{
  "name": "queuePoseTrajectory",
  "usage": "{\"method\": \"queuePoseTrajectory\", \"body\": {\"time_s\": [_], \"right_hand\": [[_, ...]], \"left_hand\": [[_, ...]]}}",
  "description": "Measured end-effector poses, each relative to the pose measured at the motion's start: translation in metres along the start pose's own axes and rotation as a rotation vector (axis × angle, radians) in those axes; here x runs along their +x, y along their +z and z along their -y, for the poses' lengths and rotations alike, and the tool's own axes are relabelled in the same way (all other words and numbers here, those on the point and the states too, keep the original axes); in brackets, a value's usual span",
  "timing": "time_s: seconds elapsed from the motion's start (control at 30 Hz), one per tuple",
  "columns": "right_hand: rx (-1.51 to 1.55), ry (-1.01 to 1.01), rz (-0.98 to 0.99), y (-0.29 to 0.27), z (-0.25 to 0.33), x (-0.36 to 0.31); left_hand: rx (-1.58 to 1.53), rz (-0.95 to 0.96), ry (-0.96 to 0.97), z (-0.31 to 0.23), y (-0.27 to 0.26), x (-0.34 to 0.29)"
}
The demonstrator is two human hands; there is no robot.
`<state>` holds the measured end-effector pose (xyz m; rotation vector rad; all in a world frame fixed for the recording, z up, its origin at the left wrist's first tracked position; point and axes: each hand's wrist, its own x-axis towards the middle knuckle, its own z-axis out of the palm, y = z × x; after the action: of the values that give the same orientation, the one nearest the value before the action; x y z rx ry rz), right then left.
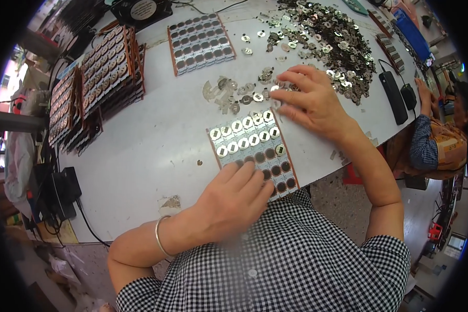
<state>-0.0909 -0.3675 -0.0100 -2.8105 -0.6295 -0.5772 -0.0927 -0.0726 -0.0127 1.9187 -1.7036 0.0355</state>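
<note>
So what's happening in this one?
A person is working over a panel on a white table. The left hand lies over the panel's lower left part. The right hand is at the loose metal pieces just past its far edge; whether it holds one is unclear. Silver discs cover the two far rows, while most circles nearer the person show dark. Another panel, stacked panels and a big metal pile lie farther off.

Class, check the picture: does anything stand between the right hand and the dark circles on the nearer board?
Nothing visible blocks the right hand from the dark circles showing on the right side of the nearer board. The left hand covers the lower left part, blocking that area.
</note>
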Motion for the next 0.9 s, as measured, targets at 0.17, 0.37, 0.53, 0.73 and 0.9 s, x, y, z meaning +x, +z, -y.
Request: {"method": "queuePoseTrajectory", "body": {"time_s": [0.17,0.37,0.53,0.73,0.9], "right_hand": [[-0.044,0.121,-0.133,0.0,-0.035,0.001],[0.473,0.128,0.148,-0.004,0.032,0.022],[0.307,0.098,0.106,0.008,0.008,0.029],[0.368,0.206,0.143,0.003,0.021,0.031],[0.236,0.17,0.111,0.024,0.012,0.039]], "left_hand": [[0.011,0.009,0.014,-0.001,0.002,0.0],[0.035,-0.022,0.03,0.001,0.003,-0.003],[0.037,-0.022,0.029,-0.001,0.004,-0.003],[0.06,-0.032,0.046,0.0,0.004,-0.004],[0.061,-0.022,0.056,-0.003,0.004,-0.004]]}}
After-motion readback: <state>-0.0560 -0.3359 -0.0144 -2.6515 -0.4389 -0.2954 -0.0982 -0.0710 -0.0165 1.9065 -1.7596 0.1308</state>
